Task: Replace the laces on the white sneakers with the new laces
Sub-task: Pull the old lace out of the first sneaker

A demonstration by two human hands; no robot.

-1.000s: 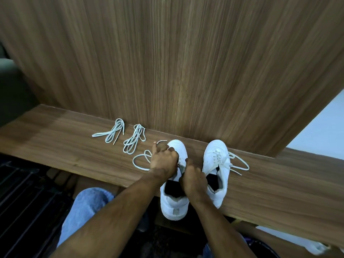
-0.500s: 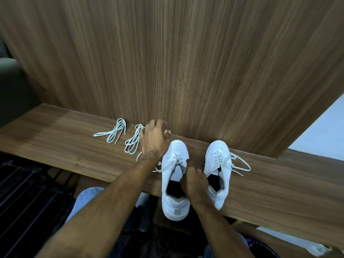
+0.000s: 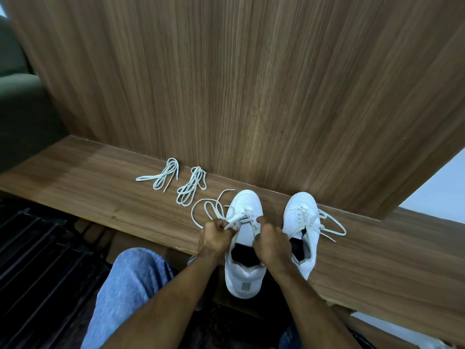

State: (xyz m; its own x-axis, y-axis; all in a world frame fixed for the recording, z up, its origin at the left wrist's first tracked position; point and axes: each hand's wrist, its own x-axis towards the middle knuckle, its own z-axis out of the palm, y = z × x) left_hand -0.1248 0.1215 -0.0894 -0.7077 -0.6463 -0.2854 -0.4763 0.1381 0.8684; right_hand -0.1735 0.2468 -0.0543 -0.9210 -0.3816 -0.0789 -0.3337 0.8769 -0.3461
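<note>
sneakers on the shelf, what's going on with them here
A person is unlacing the left white sneaker. The left hand grips its loosened lace, which trails in loops onto the wooden shelf, while the right hand holds the shoe by its opening. The right sneaker is laced, its ends loose on the shelf. Two bundled new laces lie untouched to the left.

I can read no text, brand, number or sign anywhere in my head view. The nearest thing to a label is a small grey tab on the heel of the left sneaker (image 3: 243, 250), toward six o'clock from its opening, and it shows no legible lettering.
</note>
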